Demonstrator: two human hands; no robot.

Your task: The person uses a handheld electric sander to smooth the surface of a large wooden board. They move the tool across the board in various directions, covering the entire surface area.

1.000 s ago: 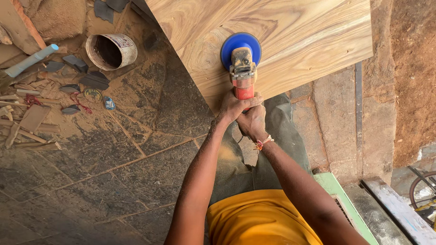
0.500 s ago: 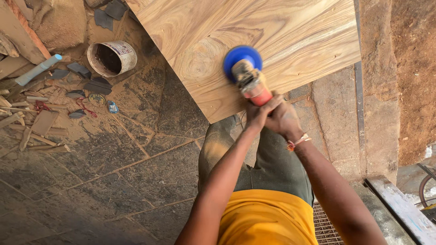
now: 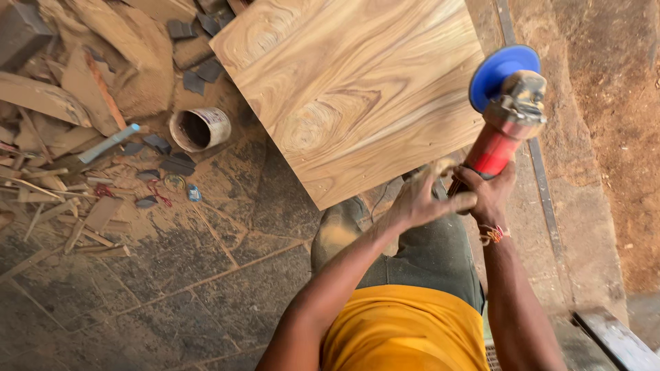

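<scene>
My right hand (image 3: 489, 194) grips the red body of the angle grinder (image 3: 507, 117), fingers wrapped tight around it. My left hand (image 3: 421, 199) is curled just beside it at the tool's rear — whether it holds the grinder I cannot tell. The blue sanding disc (image 3: 496, 71) sits just off the right edge of the wooden panel (image 3: 350, 89). A white bucket (image 3: 199, 128) lies on the stone floor — near the panel's left corner.

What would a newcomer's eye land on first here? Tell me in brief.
The blue sanding disc of a red-bodied power sander at upper right, gripped by the right hand with the left hand beside it. Next, the big, boldly grained wooden board filling the top centre. At left, wood scraps and an open bucket litter the dusty floor.
</scene>
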